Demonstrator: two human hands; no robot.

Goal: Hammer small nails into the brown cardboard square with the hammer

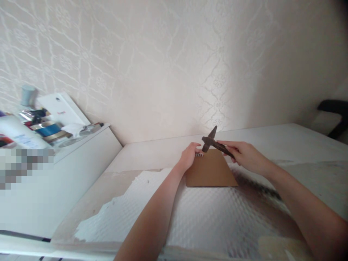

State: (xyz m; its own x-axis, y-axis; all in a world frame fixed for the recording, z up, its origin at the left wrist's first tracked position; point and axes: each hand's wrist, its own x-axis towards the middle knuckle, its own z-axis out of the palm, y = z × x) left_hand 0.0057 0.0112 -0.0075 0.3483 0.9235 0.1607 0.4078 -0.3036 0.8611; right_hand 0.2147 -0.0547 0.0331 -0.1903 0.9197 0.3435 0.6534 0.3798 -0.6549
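Note:
My right hand [246, 155] is closed around the handle of a small dark hammer [210, 140], whose head hangs just above the far edge of a brown cardboard piece [210, 170]. The cardboard lies flat on a sheet of bubble wrap [190, 214] spread over a pale table [272, 136]. My left hand [189, 156] rests at the cardboard's far left corner, fingers pinched on a small object [199, 154] that I cannot make out.
A patterned wall [163, 65] rises right behind the table. To the left stands a white cabinet [67, 170] crowded with bottles, tins and a grey cup [28, 95]. A dark chair part [335, 116] shows at the far right.

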